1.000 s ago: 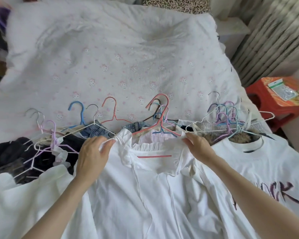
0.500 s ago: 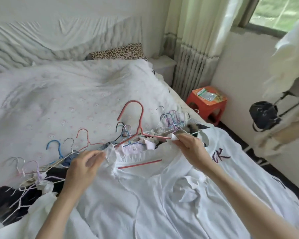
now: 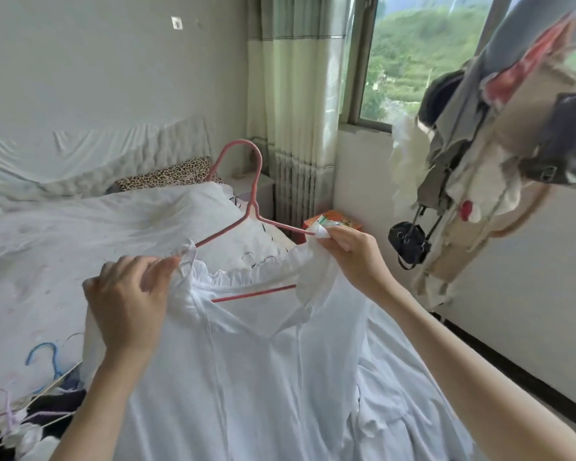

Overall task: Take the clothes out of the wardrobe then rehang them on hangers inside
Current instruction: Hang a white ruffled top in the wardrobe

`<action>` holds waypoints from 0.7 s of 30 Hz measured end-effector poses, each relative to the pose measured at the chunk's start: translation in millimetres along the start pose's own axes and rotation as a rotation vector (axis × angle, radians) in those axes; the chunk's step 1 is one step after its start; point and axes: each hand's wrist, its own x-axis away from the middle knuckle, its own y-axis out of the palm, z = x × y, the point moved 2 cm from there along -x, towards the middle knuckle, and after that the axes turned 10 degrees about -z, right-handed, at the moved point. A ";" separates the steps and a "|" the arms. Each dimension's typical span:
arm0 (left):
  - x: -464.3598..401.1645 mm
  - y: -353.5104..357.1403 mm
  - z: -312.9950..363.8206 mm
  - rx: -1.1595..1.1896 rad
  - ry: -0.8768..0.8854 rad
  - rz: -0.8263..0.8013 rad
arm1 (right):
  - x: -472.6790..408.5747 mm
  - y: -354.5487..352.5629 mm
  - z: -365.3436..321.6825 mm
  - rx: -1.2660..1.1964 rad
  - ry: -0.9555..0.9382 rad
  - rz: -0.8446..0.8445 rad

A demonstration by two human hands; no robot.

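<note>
Open air lies at twelve o'clock, above the bed [image 3: 64,234], between the raised pink hanger [image 3: 256,181] and the bare wall. At two o'clock a crowded clump of hanging clothes [image 3: 499,134] and a black bag [image 3: 408,242] block the way toward the window. At seven o'clock loose hangers [image 3: 44,357] and dark garments [image 3: 52,407] clutter the bed's near edge. At five o'clock, floor beside the bed lies open.

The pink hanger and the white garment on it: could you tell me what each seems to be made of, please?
Pink hanger: apparently thin wire with a matte pink coating, judging by its slim, bent rod. White garment: soft, thin woven fabric, perhaps cotton; it drapes, creases and has a ruffled neckline.
</note>
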 end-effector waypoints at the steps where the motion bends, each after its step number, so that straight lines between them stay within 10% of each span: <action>1: 1.1 -4.2 11.0 -0.002 0.015 0.017 | 5.5 -10.6 -2.1 -0.002 -0.004 0.010; 12: 34.6 -36.0 114.1 0.173 0.156 -0.036 | 110.3 -115.0 -17.8 0.048 0.101 0.201; 21: 124.3 15.8 207.0 0.541 0.302 -0.462 | 283.9 -182.7 6.1 0.162 0.438 0.393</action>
